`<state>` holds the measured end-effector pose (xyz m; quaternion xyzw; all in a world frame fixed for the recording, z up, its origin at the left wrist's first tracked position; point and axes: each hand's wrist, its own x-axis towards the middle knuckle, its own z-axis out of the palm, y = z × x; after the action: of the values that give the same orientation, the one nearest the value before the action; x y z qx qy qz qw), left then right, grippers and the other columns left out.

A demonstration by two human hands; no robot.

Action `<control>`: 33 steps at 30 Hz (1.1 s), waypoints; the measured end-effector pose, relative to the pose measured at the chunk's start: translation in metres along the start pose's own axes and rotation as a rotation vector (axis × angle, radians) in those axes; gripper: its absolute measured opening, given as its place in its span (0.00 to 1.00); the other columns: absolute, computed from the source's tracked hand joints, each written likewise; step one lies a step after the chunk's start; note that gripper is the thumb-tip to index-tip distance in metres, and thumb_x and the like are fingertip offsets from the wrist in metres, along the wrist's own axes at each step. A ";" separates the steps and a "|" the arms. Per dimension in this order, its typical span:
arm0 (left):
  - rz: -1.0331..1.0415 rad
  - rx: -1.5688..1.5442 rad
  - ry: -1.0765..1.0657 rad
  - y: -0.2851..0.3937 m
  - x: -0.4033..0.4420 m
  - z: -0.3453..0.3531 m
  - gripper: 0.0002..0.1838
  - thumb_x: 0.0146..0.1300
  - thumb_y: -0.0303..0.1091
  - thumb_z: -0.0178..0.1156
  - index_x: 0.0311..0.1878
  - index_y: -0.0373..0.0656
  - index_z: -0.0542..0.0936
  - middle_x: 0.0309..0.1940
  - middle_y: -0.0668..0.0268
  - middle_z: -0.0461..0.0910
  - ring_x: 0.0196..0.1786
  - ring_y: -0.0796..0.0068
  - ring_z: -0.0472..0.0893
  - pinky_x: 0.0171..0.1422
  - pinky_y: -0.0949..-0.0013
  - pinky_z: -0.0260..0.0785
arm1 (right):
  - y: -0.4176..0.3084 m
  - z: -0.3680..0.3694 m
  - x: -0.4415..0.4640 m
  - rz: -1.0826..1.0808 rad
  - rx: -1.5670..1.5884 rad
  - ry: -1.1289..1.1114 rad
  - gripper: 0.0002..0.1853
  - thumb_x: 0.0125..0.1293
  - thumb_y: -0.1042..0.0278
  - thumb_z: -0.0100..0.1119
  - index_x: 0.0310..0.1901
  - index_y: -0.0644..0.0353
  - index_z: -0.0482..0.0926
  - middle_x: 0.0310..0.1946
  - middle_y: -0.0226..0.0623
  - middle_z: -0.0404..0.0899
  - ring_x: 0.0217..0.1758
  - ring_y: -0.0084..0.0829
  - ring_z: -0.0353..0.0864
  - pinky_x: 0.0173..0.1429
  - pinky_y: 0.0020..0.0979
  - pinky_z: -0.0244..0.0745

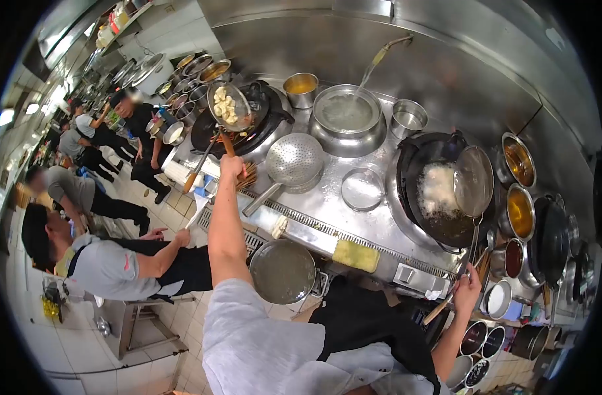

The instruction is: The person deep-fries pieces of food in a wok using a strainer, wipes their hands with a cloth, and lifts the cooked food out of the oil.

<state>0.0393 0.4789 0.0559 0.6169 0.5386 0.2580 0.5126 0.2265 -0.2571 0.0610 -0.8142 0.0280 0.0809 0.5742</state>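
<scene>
My left hand is wrapped round the wooden handle of a strainer, raised over the left wok with pale chunks in it. My right hand is closed on the handle of a mesh skimmer. The skimmer's bowl is at the right side of the right wok. Pale food bubbles in oil in that wok, beside the skimmer. A wooden-handled tool also lies by my right hand; whether the hand touches it I cannot tell.
Between the woks are a perforated ladle, a water pot under a running tap and a round lid. A yellow sponge lies on the front edge. A co-worker stands close on the left; several people are behind.
</scene>
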 end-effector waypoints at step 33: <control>-0.436 -0.631 -0.705 -0.091 -0.372 0.136 0.14 0.69 0.28 0.55 0.57 0.40 0.74 0.23 0.67 0.73 0.17 0.81 0.67 0.19 0.76 0.62 | 0.084 -0.079 0.123 -0.353 -0.297 0.248 0.18 0.67 0.71 0.51 0.56 0.64 0.78 0.21 0.36 0.77 0.20 0.26 0.75 0.29 0.31 0.72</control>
<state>0.0140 0.0752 0.0136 0.3552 0.3452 0.0715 0.8658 0.3438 -0.3543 -0.0112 -0.8856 -0.0565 -0.1179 0.4456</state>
